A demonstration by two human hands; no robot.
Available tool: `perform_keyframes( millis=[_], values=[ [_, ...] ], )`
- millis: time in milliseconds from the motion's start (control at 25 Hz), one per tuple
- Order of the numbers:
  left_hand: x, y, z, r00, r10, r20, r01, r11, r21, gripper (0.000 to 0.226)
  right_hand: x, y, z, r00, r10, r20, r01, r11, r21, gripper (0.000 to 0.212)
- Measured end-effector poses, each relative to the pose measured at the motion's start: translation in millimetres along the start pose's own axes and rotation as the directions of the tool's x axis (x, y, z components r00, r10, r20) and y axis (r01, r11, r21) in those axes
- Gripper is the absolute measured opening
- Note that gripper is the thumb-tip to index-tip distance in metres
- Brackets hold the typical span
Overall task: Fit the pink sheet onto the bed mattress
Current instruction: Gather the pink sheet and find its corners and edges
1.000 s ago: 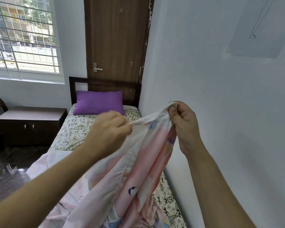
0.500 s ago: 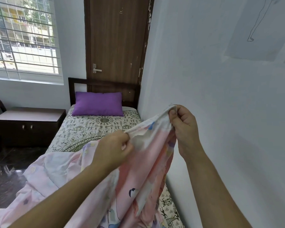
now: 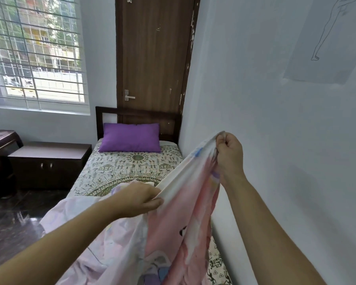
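Right hand: right hand [image 3: 229, 156] is raised near the white wall [image 3: 275, 140], fingers curled tight, pinching the top hem of the pink sheet [image 3: 185, 219] between thumb and fingers.
Left hand: left hand [image 3: 138, 199] sits lower and further left, thumb and fingers closed on the same white hem, so the edge runs taut on a slant between the two hands.
Pink sheet: held up off the bed, hanging in folds below both hands; its lower part lies bunched over the near end of the mattress [image 3: 132, 167] and spills toward the dark floor [image 3: 14, 219] on the left side.
Mattress: far half is uncovered by the pink sheet and shows a cream cover with green figure prints.
Pillow: purple pillow [image 3: 131, 137] lies at the head end, against the dark headboard [image 3: 138, 115].
Surroundings: brown door [image 3: 152, 58] stands behind the headboard; a low dark cabinet [image 3: 47, 161] is just beside the bed under a barred window [image 3: 33, 52].
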State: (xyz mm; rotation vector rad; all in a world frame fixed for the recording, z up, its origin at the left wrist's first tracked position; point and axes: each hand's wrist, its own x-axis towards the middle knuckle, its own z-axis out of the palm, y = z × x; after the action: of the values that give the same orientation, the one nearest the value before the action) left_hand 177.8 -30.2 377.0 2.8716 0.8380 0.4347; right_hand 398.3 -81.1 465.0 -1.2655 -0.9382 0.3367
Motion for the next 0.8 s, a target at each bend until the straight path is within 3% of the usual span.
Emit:
perform_keyframes(
  millis=[120,240,320,440,480,520,560,600,640,680,720,800],
  values=[
    [-13,-3,20,0.997,-0.065,-0.048,0.059,0.990,-0.126,0.042,15,-11,1,0.998,-0.047,-0.038,0.045,0.997,-0.054,0.039],
    [-14,-18,15,0.996,-0.075,-0.041,0.069,0.991,-0.117,0.038,34,-21,2,0.995,-0.070,-0.066,0.068,0.997,-0.031,0.039],
    [-15,-35,4,0.997,-0.075,0.035,0.074,0.997,0.034,0.032,45,-26,3,0.994,-0.076,-0.081,0.076,0.997,0.000,0.035],
    [-22,-62,-11,0.961,-0.218,0.173,0.164,0.945,0.284,0.029,52,-28,-6,0.990,-0.105,-0.097,0.106,0.994,0.006,0.035],
    [-26,-71,-22,0.947,-0.287,0.145,0.230,0.920,0.318,0.029,53,-27,-11,0.988,-0.112,-0.106,0.114,0.993,0.010,0.035],
    [-29,-76,-40,0.941,-0.337,0.025,0.314,0.900,0.301,0.030,54,-24,-14,0.988,-0.105,-0.116,0.108,0.994,0.018,0.035],
    [-31,-79,-63,0.905,-0.387,-0.175,0.418,0.886,0.200,0.032,55,-18,-17,0.988,-0.080,-0.133,0.086,0.996,0.037,0.034],
    [-31,-75,-86,0.812,-0.401,-0.424,0.465,0.883,0.056,0.033,57,-11,-19,0.986,-0.032,-0.162,0.042,0.997,0.058,0.034],
    [-29,-69,-105,0.680,-0.372,-0.631,0.433,0.899,-0.064,0.034,60,-2,-21,0.979,0.038,-0.202,-0.018,0.995,0.101,0.034],
    [-23,-63,-119,0.578,-0.359,-0.733,0.360,0.918,-0.166,0.035,62,7,-24,0.963,0.124,-0.239,-0.085,0.982,0.168,0.033],
    [-18,-55,-127,0.575,-0.391,-0.718,0.307,0.917,-0.253,0.035,64,19,-27,0.943,0.203,-0.265,-0.148,0.966,0.213,0.031],
    [-10,-45,-118,0.739,-0.472,-0.481,0.287,0.866,-0.409,0.035,66,39,-31,0.914,0.272,-0.302,-0.240,0.961,0.141,0.027]
  ],
)
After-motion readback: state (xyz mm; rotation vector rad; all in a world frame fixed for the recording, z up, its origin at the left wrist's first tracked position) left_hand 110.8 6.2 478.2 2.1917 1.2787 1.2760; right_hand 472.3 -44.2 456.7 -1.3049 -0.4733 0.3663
